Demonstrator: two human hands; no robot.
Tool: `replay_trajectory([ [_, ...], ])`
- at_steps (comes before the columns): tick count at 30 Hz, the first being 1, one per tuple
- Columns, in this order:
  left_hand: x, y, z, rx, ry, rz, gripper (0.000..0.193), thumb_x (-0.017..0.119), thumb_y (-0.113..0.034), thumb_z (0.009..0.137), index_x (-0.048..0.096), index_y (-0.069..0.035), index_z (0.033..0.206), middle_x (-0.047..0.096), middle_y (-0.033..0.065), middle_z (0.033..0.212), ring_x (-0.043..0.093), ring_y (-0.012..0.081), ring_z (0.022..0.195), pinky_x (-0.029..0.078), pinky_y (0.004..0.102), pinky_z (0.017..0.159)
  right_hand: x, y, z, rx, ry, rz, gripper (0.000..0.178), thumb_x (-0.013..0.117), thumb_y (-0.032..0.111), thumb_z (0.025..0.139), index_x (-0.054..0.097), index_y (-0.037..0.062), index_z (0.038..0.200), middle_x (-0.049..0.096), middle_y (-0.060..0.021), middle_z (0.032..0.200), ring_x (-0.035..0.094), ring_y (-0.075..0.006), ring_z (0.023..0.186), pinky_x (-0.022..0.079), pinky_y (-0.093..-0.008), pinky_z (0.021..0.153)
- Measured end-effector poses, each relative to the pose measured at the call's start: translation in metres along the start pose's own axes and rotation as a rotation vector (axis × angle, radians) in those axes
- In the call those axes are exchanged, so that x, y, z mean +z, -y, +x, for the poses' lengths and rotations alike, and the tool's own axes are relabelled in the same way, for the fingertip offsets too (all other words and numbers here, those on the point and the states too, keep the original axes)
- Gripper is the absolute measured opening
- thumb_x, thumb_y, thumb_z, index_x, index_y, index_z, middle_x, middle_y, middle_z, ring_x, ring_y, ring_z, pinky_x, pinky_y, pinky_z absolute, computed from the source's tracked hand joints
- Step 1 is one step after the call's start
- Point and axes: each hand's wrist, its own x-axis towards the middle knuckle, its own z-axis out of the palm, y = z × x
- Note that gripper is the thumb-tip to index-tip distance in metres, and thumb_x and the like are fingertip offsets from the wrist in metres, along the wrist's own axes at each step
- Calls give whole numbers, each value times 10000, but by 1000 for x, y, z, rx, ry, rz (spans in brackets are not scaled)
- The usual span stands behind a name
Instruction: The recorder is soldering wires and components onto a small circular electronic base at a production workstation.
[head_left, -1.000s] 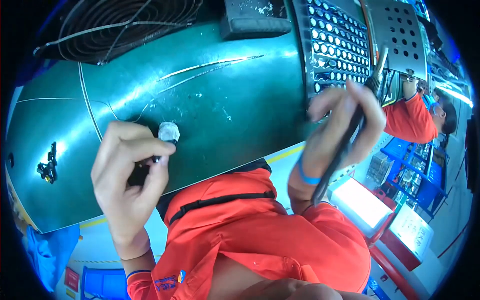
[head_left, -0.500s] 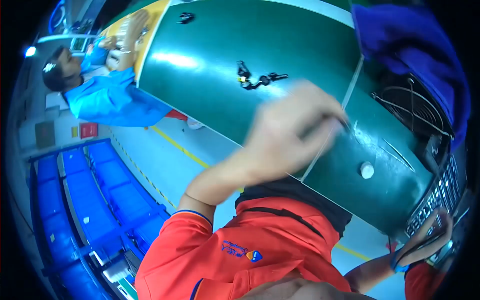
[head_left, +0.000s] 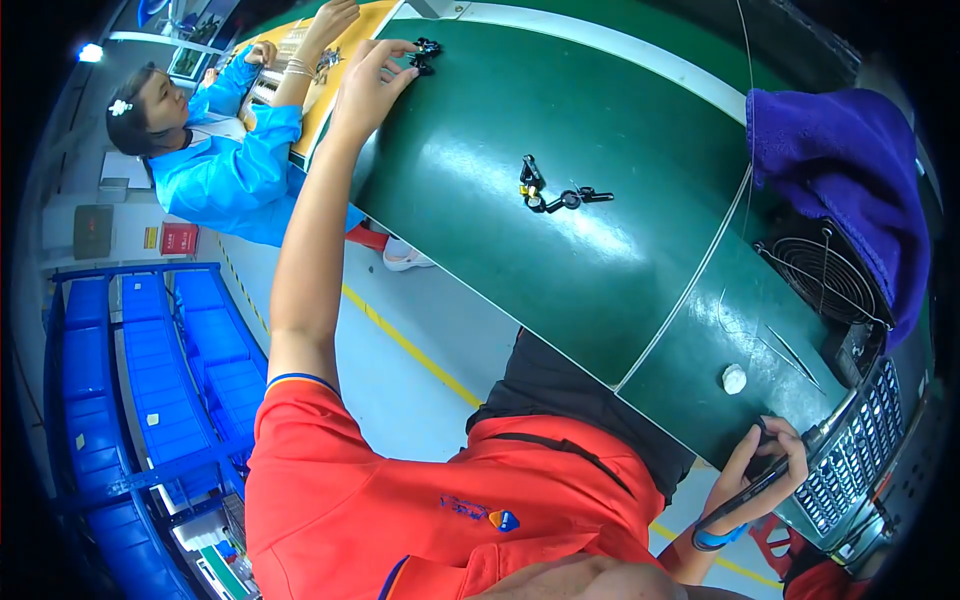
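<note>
My left hand point(head_left: 372, 88) reaches to the far left of the green bench, thumb and fingers apart. Small black parts point(head_left: 428, 47) lie right at its fingertips; whether the fingers touch them I cannot tell. At the lower right, my right hand point(head_left: 757, 472) is closed around a black pen-shaped tool with a cable, which looks like a soldering iron point(head_left: 822, 432). Its front end points up and right, away from me. A small dark piece point(head_left: 765, 436) shows by the fingertips of that hand. Mid-bench lies a jointed black assembly point(head_left: 570, 199) with a yellowish spot.
A whitish lump point(head_left: 734, 379) and thin tweezers point(head_left: 795, 358) lie on the right of the bench point(head_left: 480, 110). Behind them stand a round-grilled fan point(head_left: 822, 268), a purple cloth point(head_left: 835, 150) and a tray of small parts point(head_left: 850, 455). A co-worker in blue point(head_left: 225, 180) sits at left.
My left hand has swung from the middle right of the bench to the far left, where more black parts now show. My right hand has come in over the bench edge. The view has shifted.
</note>
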Motion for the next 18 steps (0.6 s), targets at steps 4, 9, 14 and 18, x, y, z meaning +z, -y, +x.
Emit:
replay_trajectory([
  [4, 1, 0, 5, 20, -13, 31, 292, 773, -81, 880, 712, -100, 1165, 613, 119, 1082, 673, 207, 887, 570, 321, 809, -2, 0, -4, 20, -20, -11, 406, 624, -147, 926, 462, 47, 1244, 672, -149, 1079, 469, -114, 736, 415, -248, 718],
  [9, 9, -22, 6, 38, -51, 78, 276, 748, -63, 883, 688, -95, 1151, 616, 123, 1079, 689, 215, 926, 574, 332, 809, -14, -3, -10, 24, -46, -40, 408, 638, -144, 917, 465, 47, 1233, 671, -152, 1081, 476, -122, 744, 417, -248, 719],
  [14, 41, -73, 45, 164, -132, 102, 228, 715, -108, 905, 667, -96, 1127, 623, 132, 1103, 696, 237, 967, 575, 367, 817, -7, -1, -10, -34, -96, -47, 423, 652, -151, 900, 472, 57, 1223, 677, -152, 1083, 489, -142, 754, 424, -261, 734],
  [18, 117, -90, 129, 324, -309, 297, 232, 709, -216, 926, 701, -33, 1068, 700, 156, 1032, 705, 314, 919, 561, 409, 836, -10, 3, -10, -46, -61, -105, 408, 650, -163, 889, 494, 62, 1192, 698, -153, 1057, 511, -165, 771, 440, -294, 759],
])
